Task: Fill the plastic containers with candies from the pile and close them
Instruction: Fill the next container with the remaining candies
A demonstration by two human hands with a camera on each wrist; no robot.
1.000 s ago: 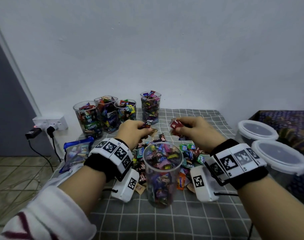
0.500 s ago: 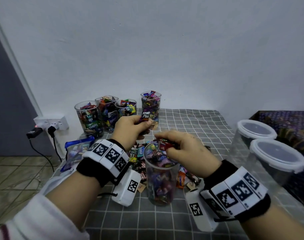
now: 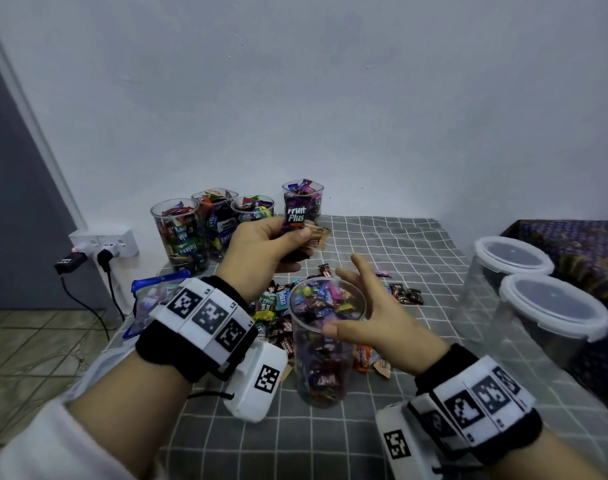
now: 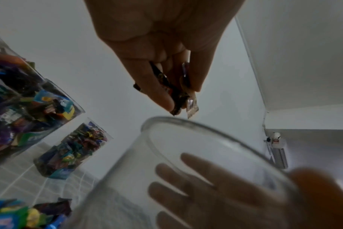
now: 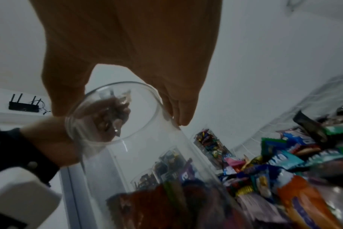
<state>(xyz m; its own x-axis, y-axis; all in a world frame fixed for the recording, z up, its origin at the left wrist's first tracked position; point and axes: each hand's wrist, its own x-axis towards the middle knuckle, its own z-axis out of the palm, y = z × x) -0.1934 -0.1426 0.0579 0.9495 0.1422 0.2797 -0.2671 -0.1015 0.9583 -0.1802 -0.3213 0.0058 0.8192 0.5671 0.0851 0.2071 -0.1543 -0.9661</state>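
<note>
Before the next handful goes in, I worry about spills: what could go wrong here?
The cup is already heaped to its rim, so the candies gripped in the left hand may slide off onto the cloth. The right hand is open beside the rim, not gripping, so a bump could tip the tall cup. Such heaping might also stop a lid seating.
</note>
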